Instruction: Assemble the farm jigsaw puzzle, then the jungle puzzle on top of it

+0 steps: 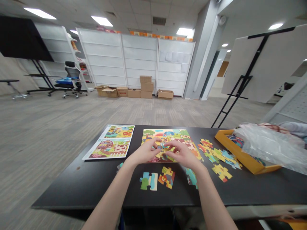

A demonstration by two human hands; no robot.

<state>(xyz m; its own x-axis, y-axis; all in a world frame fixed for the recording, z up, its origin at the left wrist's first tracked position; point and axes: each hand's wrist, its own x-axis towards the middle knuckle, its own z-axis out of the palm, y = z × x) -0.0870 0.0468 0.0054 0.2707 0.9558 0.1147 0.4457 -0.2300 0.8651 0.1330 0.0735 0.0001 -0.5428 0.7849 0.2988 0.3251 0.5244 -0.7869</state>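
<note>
A colourful, partly assembled jigsaw puzzle [168, 137] lies in the middle of the black table [72, 182]. My left hand [144, 152] and my right hand [182, 154] rest on its near part, fingertips meeting over one small puzzle piece [162, 146]. Both hands' fingers are curled in a pinch on that piece. In front of my wrists lie two loose joined pieces [149, 181] and an orange piece [167, 177]. A teal piece [191, 176] shows under my right forearm.
A printed reference sheet [110, 145] lies left of the puzzle. Several loose pieces [219, 156] are spread to the right, beside a yellow box lid [242, 156] covered by a clear plastic bag [271, 143]. An easel [242, 80], cardboard boxes [144, 88] and an office chair [70, 80] stand beyond.
</note>
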